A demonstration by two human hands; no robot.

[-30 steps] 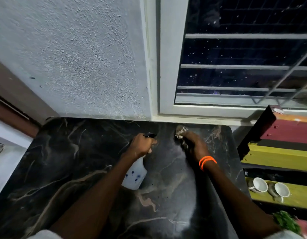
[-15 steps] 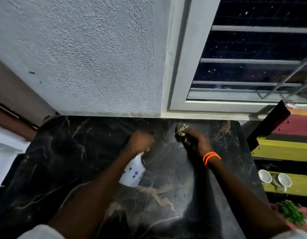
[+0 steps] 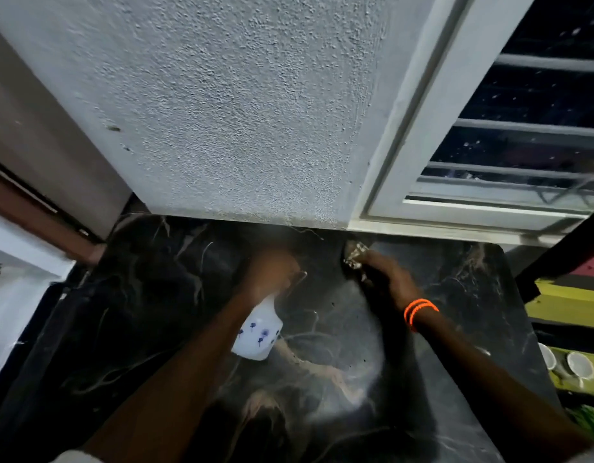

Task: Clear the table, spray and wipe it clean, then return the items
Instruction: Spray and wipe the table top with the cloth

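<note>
The black marble table with pale veins fills the lower half of the view and stands against the wall. My left hand grips the neck of a white spray bottle with small blue flowers, held tilted above the tabletop near its far edge. A faint mist hangs beside that hand. My right hand, with orange bands at the wrist, presses a crumpled cloth onto the table close to the wall. The two hands are a short distance apart.
A rough white wall rises behind the table, with a barred window at the right. Right of the table is a yellow and red shelf holding two white cups. A white surface lies at the left.
The view has swung left and the window has slid right. My left hand with the bottle has lifted slightly toward the wall. My right hand stays on the cloth at the same spot.
</note>
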